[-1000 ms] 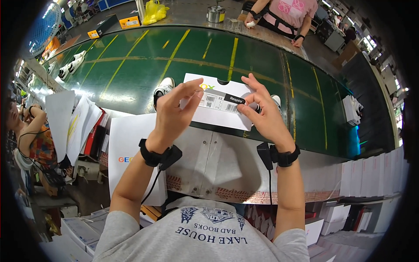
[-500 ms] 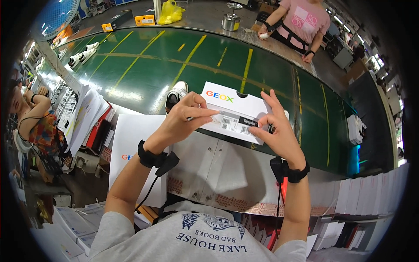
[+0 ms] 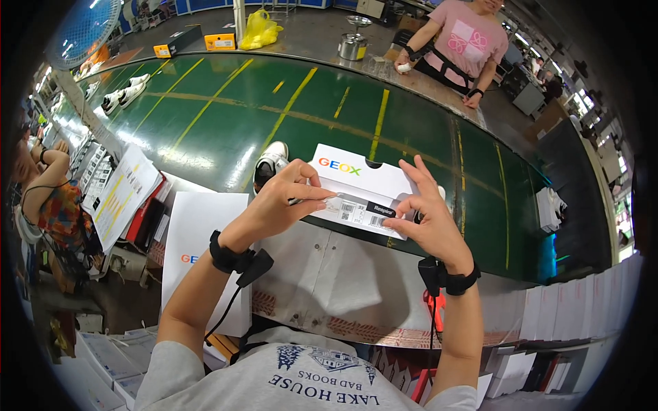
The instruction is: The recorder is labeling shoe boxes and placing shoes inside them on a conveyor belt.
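Now, left grip: the left hand (image 3: pixel 291 190) has thumb and index finger pinched on the left end of a label strip (image 3: pixel 356 211).
Right grip: the right hand (image 3: pixel 432 218) has thumb and index finger closed on the strip's black right end, other fingers raised; whether the strip is already stuck down is hard to tell.
White shoebox: the shoebox (image 3: pixel 377 178) sits between the hands at the near side of the green belt (image 3: pixel 226 116), strip across its near face.
Pointing: the long axis of box and strip runs left to right, dipping at the right; coloured letters face the wearer upright, and a half-round notch marks the far edge.
Edges and room: the belt's near edge meets a grey counter (image 3: pixel 322 274) just below the box; beyond the box, a broad yellow-lined green span reaches the far rim.
In the way: a white-and-black shoe (image 3: pixel 274 163) stands close behind the left hand.
Around: a large white box (image 3: pixel 205 233) lies beside the left forearm, papers (image 3: pixel 127 195) further left, and a row of white boxes (image 3: pixel 569 301) at right.
Far side: a co-worker (image 3: pixel 469 41) stands near a metal can (image 3: pixel 353 46).
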The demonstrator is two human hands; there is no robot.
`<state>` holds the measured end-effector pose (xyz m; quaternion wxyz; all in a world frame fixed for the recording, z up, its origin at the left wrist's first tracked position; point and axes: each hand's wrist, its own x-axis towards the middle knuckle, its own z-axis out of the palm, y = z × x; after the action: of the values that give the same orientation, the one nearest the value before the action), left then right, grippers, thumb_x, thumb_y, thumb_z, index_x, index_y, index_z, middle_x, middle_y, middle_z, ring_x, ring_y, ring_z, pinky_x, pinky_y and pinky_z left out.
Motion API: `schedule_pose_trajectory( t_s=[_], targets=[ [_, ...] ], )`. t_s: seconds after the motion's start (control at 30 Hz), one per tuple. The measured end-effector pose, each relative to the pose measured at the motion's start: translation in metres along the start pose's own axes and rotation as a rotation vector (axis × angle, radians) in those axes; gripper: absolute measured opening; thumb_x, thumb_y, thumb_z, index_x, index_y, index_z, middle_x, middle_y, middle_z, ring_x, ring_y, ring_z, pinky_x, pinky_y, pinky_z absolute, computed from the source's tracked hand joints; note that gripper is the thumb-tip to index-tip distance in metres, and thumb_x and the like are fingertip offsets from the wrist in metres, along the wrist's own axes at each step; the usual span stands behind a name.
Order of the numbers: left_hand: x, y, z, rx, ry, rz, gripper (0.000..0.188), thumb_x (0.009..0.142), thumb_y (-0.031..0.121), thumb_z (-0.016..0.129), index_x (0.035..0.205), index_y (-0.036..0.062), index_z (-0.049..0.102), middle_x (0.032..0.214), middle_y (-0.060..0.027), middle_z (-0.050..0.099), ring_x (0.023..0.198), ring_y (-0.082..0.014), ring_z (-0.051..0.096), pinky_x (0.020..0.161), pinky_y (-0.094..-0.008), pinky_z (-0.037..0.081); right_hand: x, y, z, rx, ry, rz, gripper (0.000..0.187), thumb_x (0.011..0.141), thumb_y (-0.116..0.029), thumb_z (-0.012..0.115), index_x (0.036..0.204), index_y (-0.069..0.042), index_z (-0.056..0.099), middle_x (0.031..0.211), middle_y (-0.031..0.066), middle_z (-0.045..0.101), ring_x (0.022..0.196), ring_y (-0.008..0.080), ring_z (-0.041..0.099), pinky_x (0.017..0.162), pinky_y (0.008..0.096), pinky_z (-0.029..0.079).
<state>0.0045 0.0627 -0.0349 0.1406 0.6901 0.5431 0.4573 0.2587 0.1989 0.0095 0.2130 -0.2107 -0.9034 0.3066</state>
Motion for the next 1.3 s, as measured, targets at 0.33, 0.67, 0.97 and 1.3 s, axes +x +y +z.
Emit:
schedule_pose_trajectory(
  t_s=[0.33,0.67,0.97,1.3],
  targets=[
    [0.002,0.004,0.003,-0.058,-0.018,-0.155,0.030,0.073,-0.001,0.074,0.100,0.0124,0.075,0.093,-0.0011,0.050,0.083,-0.0141,0.049,0.070,-0.0259,0.043,-0.002,0.004,-0.003,0.047,-0.025,-0.061,0.023,0.072,-0.018,0.080,0.069,-0.009,0.059,0.148,0.0201,0.035,0.144,0.0402,0.015,0.111,0.0476,0.026],
    [0.004,0.005,0.006,0.000,0.003,-0.051,0.027,0.076,0.001,0.073,0.102,0.0108,0.073,0.095,-0.0052,0.049,0.078,-0.0165,0.048,0.069,-0.0273,0.045,-0.003,0.008,-0.005,-0.062,-0.038,-0.154,0.033,0.073,-0.017,0.079,0.070,-0.007,0.049,0.146,0.0224,0.033,0.143,0.0412,0.016,0.111,0.0477,0.026],
    [0.007,0.030,0.031,0.387,0.070,0.099,0.046,0.076,0.002,0.070,0.118,0.0024,0.053,0.105,-0.0108,0.052,0.091,-0.0240,0.053,0.081,-0.0366,0.045,-0.012,0.028,-0.006,0.180,0.116,-0.058,0.023,0.082,-0.003,0.064,0.096,-0.007,0.047,0.135,0.0198,0.045,0.141,0.0358,0.026,0.108,0.0436,0.030],
    [-0.006,0.053,0.103,0.672,-0.207,0.327,0.073,0.071,0.026,0.073,0.132,-0.0020,0.045,0.143,-0.0195,0.040,0.136,-0.0317,0.035,0.114,-0.0440,0.025,-0.003,0.027,0.037,-0.065,0.500,-0.151,0.020,0.089,-0.009,0.048,0.107,-0.003,0.054,0.115,0.0154,0.056,0.113,0.0337,0.047,0.098,0.0441,0.035]
  ],
)
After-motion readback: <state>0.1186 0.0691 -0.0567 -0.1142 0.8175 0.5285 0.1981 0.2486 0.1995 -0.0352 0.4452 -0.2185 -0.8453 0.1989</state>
